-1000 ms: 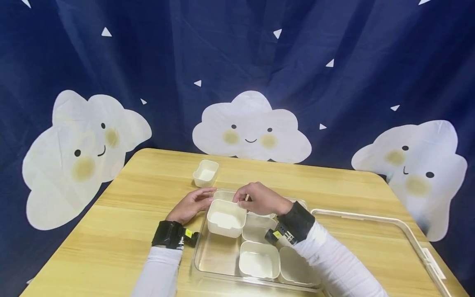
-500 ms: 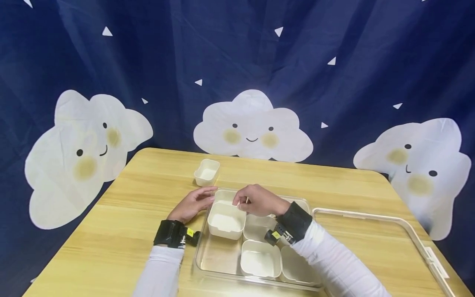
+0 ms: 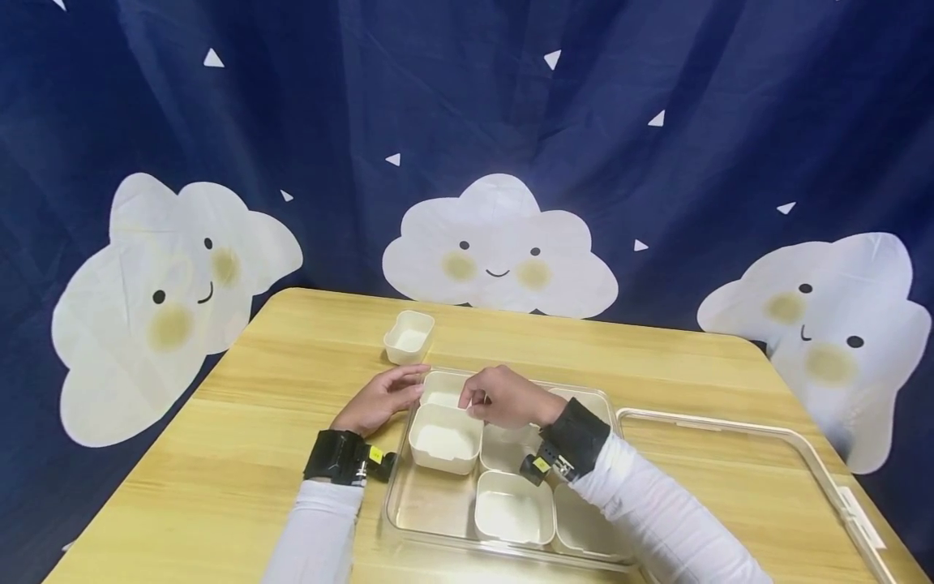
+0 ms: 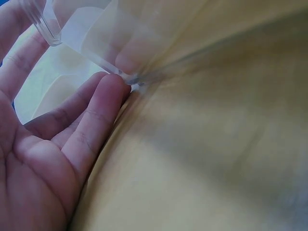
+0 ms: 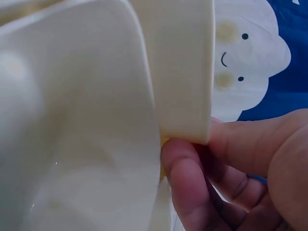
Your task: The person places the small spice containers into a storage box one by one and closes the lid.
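Observation:
My left hand [image 3: 376,401] rests against the left side of a clear plastic tray [image 3: 397,495], fingers mostly straight. In the left wrist view, fingertips [image 4: 111,91] meet the see-through wall low down, close to the tabletop. Thumb and forefinger of my right hand [image 3: 507,395] pinch the back right corner of a cream storage bin [image 3: 447,438] inside the tray's left half. The right wrist view shows that pinch at the edge of a cream wall [image 5: 185,72]. Just behind is another cream bin [image 3: 442,388], partly hidden.
More cream bins, such as a square one [image 3: 514,509], fill the tray's right half, some beneath my right forearm. One small bin [image 3: 409,337] stands on the wooden table [image 3: 241,422] behind my left hand. A clear white-edged lid [image 3: 730,422] lies on the right.
The pinched bin has sunk lower into the tray and sits more level, showing more of the bin behind it. My right hand came down slightly with it; my left hand stays at the tray's side.

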Action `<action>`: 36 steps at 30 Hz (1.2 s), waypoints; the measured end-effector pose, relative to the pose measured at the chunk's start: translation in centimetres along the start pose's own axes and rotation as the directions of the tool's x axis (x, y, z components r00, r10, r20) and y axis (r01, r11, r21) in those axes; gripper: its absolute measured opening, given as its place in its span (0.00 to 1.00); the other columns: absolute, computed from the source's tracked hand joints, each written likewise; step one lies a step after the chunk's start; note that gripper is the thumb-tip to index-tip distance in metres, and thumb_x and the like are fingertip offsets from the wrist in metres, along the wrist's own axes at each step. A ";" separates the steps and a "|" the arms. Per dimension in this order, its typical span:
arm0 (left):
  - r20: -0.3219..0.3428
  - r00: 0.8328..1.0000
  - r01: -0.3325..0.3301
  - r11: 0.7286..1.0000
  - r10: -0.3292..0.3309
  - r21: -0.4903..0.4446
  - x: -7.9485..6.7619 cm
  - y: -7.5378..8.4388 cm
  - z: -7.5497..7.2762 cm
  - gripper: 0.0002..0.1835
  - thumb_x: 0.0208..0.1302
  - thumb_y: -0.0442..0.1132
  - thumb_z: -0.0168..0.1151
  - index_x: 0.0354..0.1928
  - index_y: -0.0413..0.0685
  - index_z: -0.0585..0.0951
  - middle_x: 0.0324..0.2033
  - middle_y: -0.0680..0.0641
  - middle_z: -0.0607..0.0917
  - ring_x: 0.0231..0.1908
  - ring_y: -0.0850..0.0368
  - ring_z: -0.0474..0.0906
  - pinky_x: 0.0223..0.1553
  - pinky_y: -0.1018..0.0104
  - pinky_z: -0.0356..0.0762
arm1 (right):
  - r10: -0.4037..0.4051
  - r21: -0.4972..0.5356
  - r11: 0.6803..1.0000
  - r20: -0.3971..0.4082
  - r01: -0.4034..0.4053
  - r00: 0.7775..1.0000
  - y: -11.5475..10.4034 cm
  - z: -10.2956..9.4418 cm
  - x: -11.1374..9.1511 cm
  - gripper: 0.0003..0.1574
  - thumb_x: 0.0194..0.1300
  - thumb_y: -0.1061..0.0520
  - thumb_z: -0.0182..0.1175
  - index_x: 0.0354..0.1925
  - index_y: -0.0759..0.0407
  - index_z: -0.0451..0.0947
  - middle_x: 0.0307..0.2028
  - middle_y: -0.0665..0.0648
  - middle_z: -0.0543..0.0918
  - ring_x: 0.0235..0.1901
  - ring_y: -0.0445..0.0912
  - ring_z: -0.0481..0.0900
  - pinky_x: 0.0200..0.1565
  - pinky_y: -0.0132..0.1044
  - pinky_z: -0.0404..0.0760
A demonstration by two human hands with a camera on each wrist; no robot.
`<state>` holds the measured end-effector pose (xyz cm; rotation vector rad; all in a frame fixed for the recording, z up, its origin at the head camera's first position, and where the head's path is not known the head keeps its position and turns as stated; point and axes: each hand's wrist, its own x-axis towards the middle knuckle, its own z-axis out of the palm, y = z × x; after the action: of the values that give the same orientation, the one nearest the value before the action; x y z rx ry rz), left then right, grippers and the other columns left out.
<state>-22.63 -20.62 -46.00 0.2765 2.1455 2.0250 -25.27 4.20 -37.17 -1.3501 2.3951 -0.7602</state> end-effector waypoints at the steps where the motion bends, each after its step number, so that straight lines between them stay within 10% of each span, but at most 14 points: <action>1: 0.002 1.000 -0.002 1.000 0.002 -0.004 0.0 0.0 0.0 0.25 0.69 0.36 0.59 0.66 0.37 0.69 0.59 0.35 0.73 0.52 0.49 0.74 0.50 0.61 0.76 | -0.003 -0.006 1.000 -0.002 0.003 1.000 0.0 0.0 0.0 0.06 0.62 0.70 0.61 0.35 0.61 0.82 0.23 0.46 0.80 0.20 0.34 0.74 0.30 0.29 0.76; 36: 0.005 1.000 0.002 1.000 -0.002 -0.010 0.0 0.0 0.0 0.26 0.69 0.35 0.58 0.67 0.36 0.68 0.60 0.33 0.72 0.54 0.45 0.73 0.50 0.61 0.77 | 0.040 -0.055 0.998 0.004 -0.040 0.999 -0.4 0.3 0.4 0.04 0.59 0.66 0.66 0.30 0.60 0.81 0.25 0.46 0.81 0.27 0.37 0.77 0.34 0.29 0.77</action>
<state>-22.64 -20.60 -45.95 0.2773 2.1306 2.0313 -25.03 3.55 -37.18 -1.3185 2.4489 -0.6841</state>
